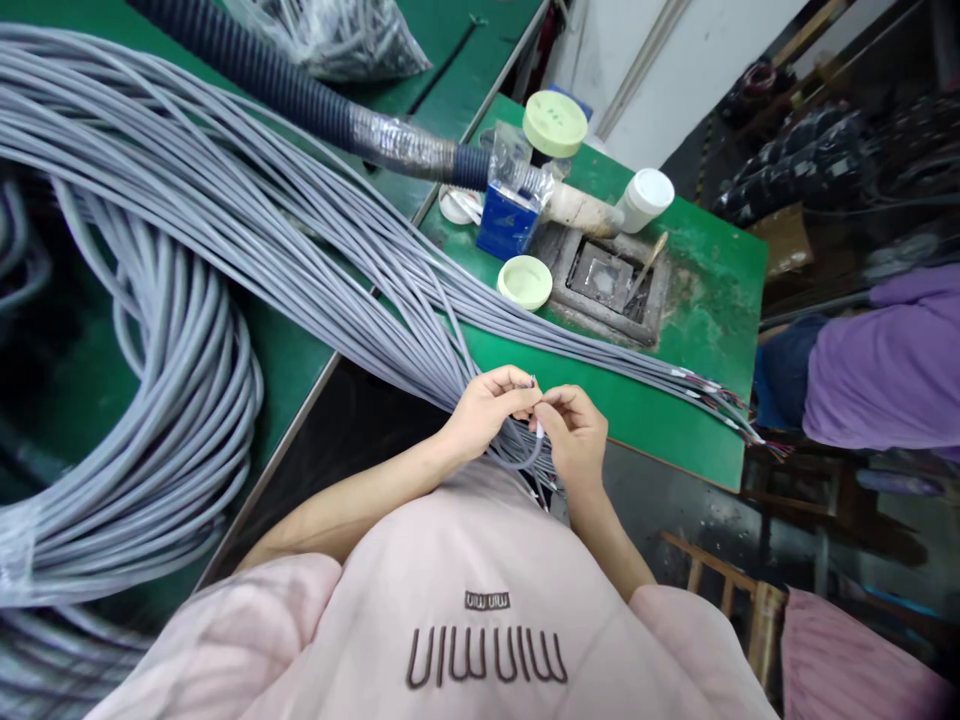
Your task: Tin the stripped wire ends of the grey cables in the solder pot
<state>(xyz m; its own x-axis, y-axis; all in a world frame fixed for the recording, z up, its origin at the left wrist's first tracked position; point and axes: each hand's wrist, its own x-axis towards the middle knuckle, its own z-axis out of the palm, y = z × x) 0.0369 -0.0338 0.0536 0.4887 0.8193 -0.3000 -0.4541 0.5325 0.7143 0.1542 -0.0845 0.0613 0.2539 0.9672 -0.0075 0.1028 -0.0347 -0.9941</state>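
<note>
Close to my chest, my left hand [491, 405] and my right hand [576, 432] meet at the end of one grey cable [534, 455]. The left fingertips pinch the thin wires at its tip, of which only short dark ends show. Thumb and forefinger of the right hand grip the cable end beside a white sleeve [539, 430]. Fingers cover most of the wires. Just beyond the hands runs a thick bundle of grey cables [360, 290], whose stripped ends with coloured wires [739, 415] reach the right edge of the green table.
A soldering pot [600, 275] is set in the green table [690, 440], with a blue box [507, 220], a pale green lid [524, 283] and a white tub [646, 198] around it. A ribbed hose [300, 100] crosses above. At right is a person in purple [892, 360].
</note>
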